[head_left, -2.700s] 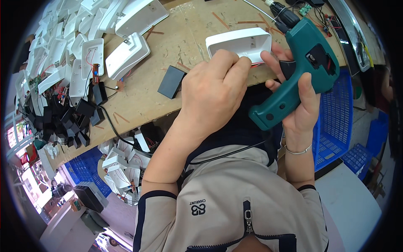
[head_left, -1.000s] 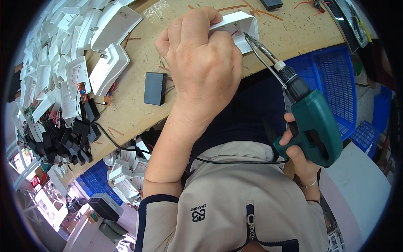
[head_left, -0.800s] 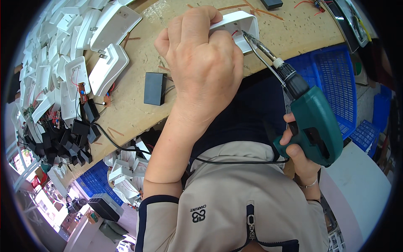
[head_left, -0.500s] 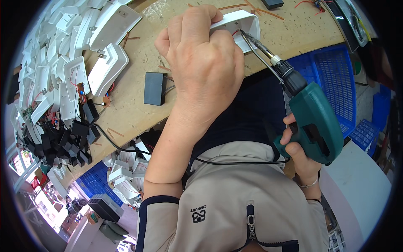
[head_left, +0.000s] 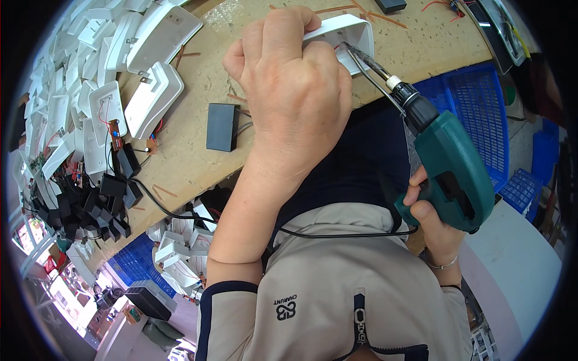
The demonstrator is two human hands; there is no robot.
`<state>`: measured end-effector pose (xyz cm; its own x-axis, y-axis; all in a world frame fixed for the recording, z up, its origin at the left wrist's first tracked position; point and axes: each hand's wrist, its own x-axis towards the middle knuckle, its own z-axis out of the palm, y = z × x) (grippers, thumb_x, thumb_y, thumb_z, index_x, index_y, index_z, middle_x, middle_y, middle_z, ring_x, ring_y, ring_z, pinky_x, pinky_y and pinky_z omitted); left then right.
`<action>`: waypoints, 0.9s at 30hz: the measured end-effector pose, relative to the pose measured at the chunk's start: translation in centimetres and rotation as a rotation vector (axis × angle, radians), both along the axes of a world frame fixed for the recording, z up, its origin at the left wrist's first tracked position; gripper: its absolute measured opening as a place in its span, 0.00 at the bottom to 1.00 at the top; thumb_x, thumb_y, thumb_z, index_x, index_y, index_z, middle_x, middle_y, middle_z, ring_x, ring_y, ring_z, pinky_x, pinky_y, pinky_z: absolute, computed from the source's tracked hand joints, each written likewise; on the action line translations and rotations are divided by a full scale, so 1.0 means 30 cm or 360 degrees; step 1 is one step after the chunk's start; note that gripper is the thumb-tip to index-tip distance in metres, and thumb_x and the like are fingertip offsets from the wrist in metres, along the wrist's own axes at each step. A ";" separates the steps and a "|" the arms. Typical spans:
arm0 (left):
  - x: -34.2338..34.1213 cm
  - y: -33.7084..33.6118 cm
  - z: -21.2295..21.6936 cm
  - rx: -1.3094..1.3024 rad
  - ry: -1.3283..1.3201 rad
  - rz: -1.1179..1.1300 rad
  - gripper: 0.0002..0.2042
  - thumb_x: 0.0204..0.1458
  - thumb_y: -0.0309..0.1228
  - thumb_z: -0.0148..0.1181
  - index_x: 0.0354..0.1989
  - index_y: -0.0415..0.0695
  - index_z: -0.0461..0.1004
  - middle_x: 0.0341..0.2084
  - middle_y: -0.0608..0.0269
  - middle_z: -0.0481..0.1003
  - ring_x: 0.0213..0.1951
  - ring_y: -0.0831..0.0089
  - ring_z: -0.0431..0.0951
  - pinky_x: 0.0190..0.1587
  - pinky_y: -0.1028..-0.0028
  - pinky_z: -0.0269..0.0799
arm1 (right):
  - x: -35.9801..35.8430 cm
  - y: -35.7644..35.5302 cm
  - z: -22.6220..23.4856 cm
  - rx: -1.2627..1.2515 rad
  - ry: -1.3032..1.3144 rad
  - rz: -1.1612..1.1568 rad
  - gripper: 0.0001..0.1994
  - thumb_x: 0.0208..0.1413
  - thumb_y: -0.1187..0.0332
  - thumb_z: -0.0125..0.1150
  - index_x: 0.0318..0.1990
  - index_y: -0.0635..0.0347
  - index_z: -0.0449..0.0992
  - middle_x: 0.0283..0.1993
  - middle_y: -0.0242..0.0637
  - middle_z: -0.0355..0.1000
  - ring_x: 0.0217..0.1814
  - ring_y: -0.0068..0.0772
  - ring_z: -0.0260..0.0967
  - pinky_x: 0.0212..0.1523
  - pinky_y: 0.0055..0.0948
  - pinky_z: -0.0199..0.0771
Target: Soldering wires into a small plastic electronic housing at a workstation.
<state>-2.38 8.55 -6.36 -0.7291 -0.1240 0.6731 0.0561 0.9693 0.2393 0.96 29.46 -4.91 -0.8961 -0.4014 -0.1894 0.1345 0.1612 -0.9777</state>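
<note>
My left hand [head_left: 295,90] is closed around a white plastic housing [head_left: 355,31] at the table's near edge; its fingers hide much of the piece. In my right hand [head_left: 433,219] is a green gun-shaped soldering iron [head_left: 454,165], gripped by its handle. The dark tip of the iron reaches inside the housing, close to a short red wire [head_left: 337,46], with a thin metal tube running alongside it. Whether the tip touches the wire I cannot tell. Left of my left wrist, a black box-shaped part [head_left: 222,127] with leads lies on the table.
White housings [head_left: 153,99] are heaped at the left, beside a pile of black box parts [head_left: 90,204] and small circuit boards. A black cable [head_left: 301,233] crosses my lap to the iron. Blue plastic baskets [head_left: 475,120] stand beyond the table edge at right. Brown strips lie on the tabletop [head_left: 421,54].
The soldering iron's body and my right hand have shifted very slightly; the tip stays inside the housing. My left hand keeps its hold, almost unmoved.
</note>
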 end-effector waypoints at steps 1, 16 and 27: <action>0.001 0.000 0.000 -0.0006 0.0003 0.0006 0.02 0.28 0.24 0.56 0.14 0.41 0.72 0.29 0.64 0.68 0.33 0.69 0.67 0.37 0.71 0.54 | 0.002 -0.004 0.004 -0.0005 -0.0016 -0.0017 0.22 0.40 0.66 0.63 0.41 0.69 0.64 0.33 0.40 0.65 0.26 0.24 0.64 0.26 0.21 0.66; -0.002 0.003 0.001 0.0017 0.0005 0.0016 0.02 0.28 0.24 0.56 0.15 0.40 0.72 0.29 0.64 0.68 0.33 0.69 0.67 0.36 0.71 0.54 | 0.005 -0.025 0.045 0.0066 0.0037 -0.0076 0.22 0.40 0.67 0.63 0.41 0.69 0.65 0.33 0.41 0.66 0.27 0.27 0.66 0.31 0.24 0.67; -0.122 -0.041 -0.069 0.0116 0.0659 -0.0274 0.04 0.27 0.21 0.54 0.14 0.38 0.66 0.27 0.57 0.66 0.31 0.62 0.65 0.34 0.68 0.54 | 0.005 -0.036 0.036 -0.0041 0.0056 -0.0112 0.30 0.40 0.62 0.64 0.48 0.70 0.61 0.40 0.49 0.66 0.28 0.27 0.67 0.30 0.23 0.70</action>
